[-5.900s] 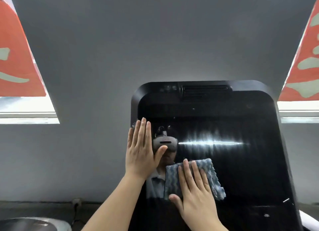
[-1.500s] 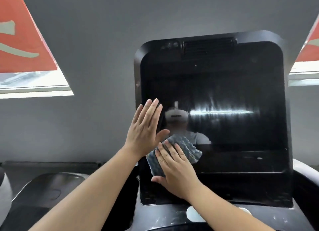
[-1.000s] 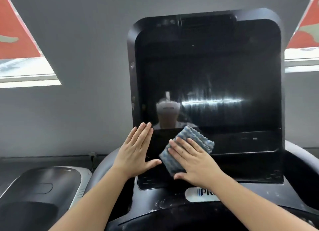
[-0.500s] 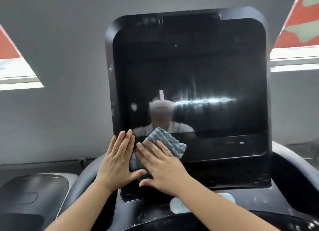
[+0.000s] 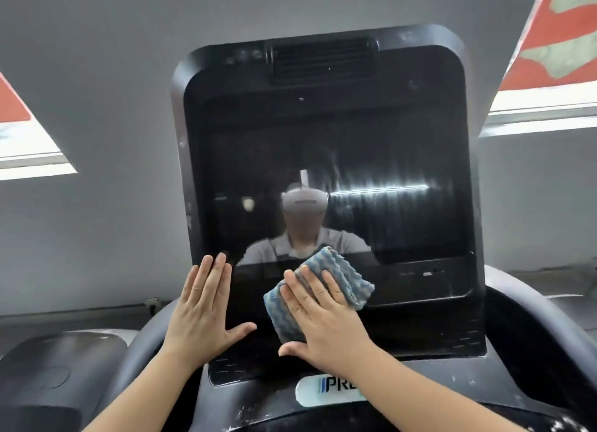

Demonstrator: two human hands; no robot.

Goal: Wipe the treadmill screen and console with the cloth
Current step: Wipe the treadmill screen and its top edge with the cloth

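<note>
The treadmill's glossy black screen point(image 5: 371, 147) stands upright in front of me inside its dark console housing point(image 5: 465, 322). A folded blue-and-grey wavy cloth point(image 5: 342, 276) lies flat on the lower part of the screen. My right hand point(image 5: 323, 322) presses it there with flat, spread fingers, covering its lower left half. My left hand point(image 5: 203, 309) rests flat and open on the screen's lower left edge, a little left of the cloth, holding nothing.
Below the screen the dusty console deck carries a white logo badge point(image 5: 326, 393). Curved grey handrails point(image 5: 529, 305) flank the console. Another machine's dark console point(image 5: 55, 367) sits at lower left. A grey wall with red-and-white window graphics point(image 5: 562, 44) is behind.
My right hand has slid the cloth to the right along the screen's lower part, away from my left hand. My left hand stays at the lower left edge.
</note>
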